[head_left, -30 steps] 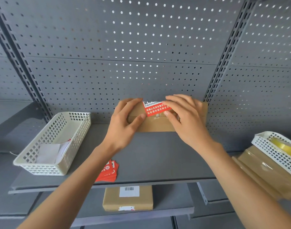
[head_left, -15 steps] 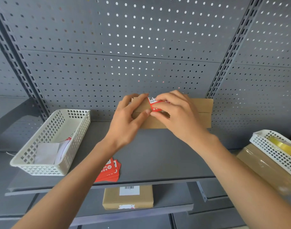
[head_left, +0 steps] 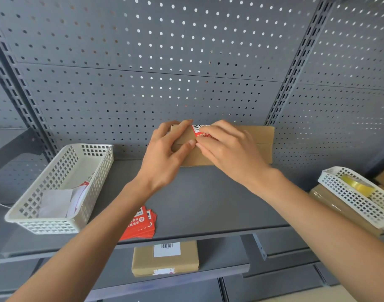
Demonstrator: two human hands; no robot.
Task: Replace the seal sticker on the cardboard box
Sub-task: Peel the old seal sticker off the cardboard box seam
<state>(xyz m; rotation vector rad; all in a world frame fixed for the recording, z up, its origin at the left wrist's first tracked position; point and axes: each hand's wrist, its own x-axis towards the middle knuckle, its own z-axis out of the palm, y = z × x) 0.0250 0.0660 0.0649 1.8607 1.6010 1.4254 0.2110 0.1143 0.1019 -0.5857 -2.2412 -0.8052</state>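
Observation:
A flat brown cardboard box (head_left: 260,140) stands on edge at the back of the grey shelf (head_left: 197,205), leaning against the pegboard. A red and white seal sticker (head_left: 198,130) lies over its top left part, mostly hidden by fingers. My left hand (head_left: 165,155) grips the box's left end, thumb on the front face. My right hand (head_left: 228,149) pinches the sticker between thumb and fingers at its lower edge. A stack of red spare stickers (head_left: 141,225) lies near the shelf's front edge, partly under my left forearm.
A white perforated basket (head_left: 56,188) with paper scraps sits at the left of the shelf. Another white basket (head_left: 358,197) holding a yellow tape roll (head_left: 358,185) rests on wrapped boxes at right. A labelled box (head_left: 165,258) lies on the lower shelf.
The box has shifted left along the pegboard. My right hand has slid left over the sticker, covering most of it, and now pinches its lower edge beside my left thumb.

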